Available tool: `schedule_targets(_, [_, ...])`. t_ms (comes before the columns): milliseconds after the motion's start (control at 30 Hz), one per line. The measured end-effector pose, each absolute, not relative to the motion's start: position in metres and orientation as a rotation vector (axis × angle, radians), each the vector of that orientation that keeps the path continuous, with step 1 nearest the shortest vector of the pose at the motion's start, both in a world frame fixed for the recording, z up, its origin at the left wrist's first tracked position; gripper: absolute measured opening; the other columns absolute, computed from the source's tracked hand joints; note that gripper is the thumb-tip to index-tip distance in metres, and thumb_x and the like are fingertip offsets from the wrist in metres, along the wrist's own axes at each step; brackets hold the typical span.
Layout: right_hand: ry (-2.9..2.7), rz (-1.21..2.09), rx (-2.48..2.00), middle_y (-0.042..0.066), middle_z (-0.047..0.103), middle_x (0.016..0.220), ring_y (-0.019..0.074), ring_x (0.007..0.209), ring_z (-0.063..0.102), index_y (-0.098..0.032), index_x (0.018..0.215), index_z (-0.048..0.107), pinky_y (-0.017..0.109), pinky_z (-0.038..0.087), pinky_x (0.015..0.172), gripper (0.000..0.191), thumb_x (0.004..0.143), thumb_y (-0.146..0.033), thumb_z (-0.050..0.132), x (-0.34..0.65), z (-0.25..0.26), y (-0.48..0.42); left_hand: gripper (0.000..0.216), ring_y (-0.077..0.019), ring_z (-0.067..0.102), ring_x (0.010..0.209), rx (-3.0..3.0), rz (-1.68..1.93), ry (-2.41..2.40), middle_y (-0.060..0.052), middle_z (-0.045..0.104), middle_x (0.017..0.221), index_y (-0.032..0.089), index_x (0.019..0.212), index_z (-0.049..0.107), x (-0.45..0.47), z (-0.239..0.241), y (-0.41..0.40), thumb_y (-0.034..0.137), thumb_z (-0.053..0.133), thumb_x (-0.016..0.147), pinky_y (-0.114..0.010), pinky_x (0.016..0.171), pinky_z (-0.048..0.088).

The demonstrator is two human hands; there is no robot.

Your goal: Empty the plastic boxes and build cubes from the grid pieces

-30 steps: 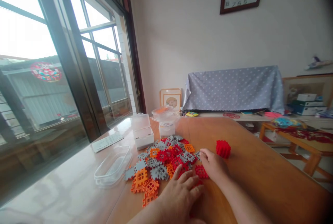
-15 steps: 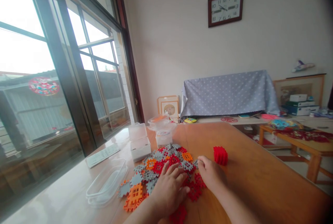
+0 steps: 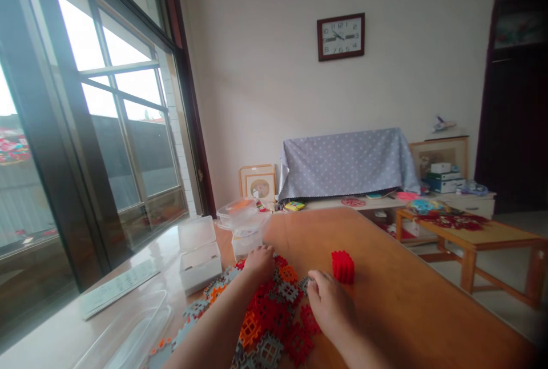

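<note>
A heap of flat red, grey and orange interlocking tiles [image 3: 274, 317] lies on the wooden table [image 3: 406, 306]. My left hand [image 3: 259, 262] reaches over the far side of the heap, fingers curled down onto the tiles; what they hold, if anything, is hidden. At the heap's right edge my right hand [image 3: 329, 303] rests with its fingertips pinched on a grey tile [image 3: 306, 283]. A red cube built from tiles [image 3: 343, 267] stands on the table just beyond my right hand, apart from it.
Clear plastic boxes [image 3: 197, 252] and tubs [image 3: 244, 226] stand behind the heap; an empty clear tray [image 3: 124, 335] and a white card [image 3: 117, 288] lie at the left. A window runs along the left. A low wooden table [image 3: 471, 237] stands at the right.
My left hand has moved forward from the near side of the heap to its far side. The camera has tilted up and turned left. My right hand stays at the heap's right edge.
</note>
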State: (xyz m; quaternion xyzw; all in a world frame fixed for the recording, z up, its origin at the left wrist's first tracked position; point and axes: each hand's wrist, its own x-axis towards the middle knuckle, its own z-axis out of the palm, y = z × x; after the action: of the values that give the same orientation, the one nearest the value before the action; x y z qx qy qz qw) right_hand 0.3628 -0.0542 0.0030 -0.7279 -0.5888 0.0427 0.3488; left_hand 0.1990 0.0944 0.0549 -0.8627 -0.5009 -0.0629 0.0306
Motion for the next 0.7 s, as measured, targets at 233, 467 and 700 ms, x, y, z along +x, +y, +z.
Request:
schedule_targets(233, [-1.721, 0.226, -1.98, 0.019, 0.046, 0.154, 0.0404, 0.146, 0.036, -0.02, 0.146, 0.053, 0.057, 0.027, 0.118, 0.069, 0.092, -0.062, 0.048, 0.355, -0.014, -0.055, 0.032, -0.0315, 0.062, 0.117, -2.619, -0.129, -1.667, -0.016, 0.071, 0.118, 0.019, 0.116, 0.065, 0.221, 0.038, 0.123, 0.024, 0.052, 0.087, -0.046, 0.098, 0.046])
schedule_targets(467, [-1.775, 0.227, -1.87, 0.013, 0.062, 0.14, 0.0347, 0.134, 0.052, -0.023, 0.127, 0.066, 0.049, 0.035, 0.115, 0.042, 0.088, -0.034, 0.057, 0.351, -0.009, -0.058, 0.031, -0.0345, 0.063, 0.116, -2.611, -0.156, -1.738, -0.018, 0.072, 0.118, 0.019, 0.109, 0.07, 0.227, 0.038, 0.134, 0.032, 0.061, 0.084, -0.045, 0.096, 0.048])
schedule_targets(700, [-1.64, 0.166, -1.799, 0.011, 0.068, 0.125, 0.0297, 0.12, 0.059, -0.022, 0.126, 0.067, 0.039, 0.044, 0.108, 0.047, 0.081, -0.016, 0.054, 0.354, -0.019, -0.047, 0.026, -0.0283, 0.069, 0.107, -2.642, -0.295, -1.806, -0.016, 0.074, 0.112, 0.019, 0.107, 0.072, 0.221, 0.05, 0.124, 0.031, 0.055, 0.091, -0.036, 0.089, 0.051])
